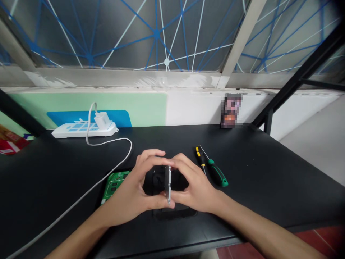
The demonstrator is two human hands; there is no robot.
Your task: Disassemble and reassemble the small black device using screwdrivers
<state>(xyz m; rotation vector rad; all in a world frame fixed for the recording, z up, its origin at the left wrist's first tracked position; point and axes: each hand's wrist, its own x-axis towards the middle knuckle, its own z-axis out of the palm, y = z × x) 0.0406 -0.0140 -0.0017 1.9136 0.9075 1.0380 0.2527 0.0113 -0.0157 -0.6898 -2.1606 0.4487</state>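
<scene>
Desk: black top under a taped window.
Left hand: fingers curled, gripping the plate's near and far ends.
Right hand: pinching the same plate.
Plate: thin, grey, edge-on, between both hands above the desk.
Nearby: circuit board, two screwdrivers, power strip, cable.

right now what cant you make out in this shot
- Head view: the thin grey part held edge-on between the left hand and right hand; its faces do not show.
- The dark object on the table beneath them, mostly covered by the hands.
- The green circuit board, partly behind the left hand.
- The small item at the wall, pixelated.
- The red packaging, cut by the left edge.
</scene>
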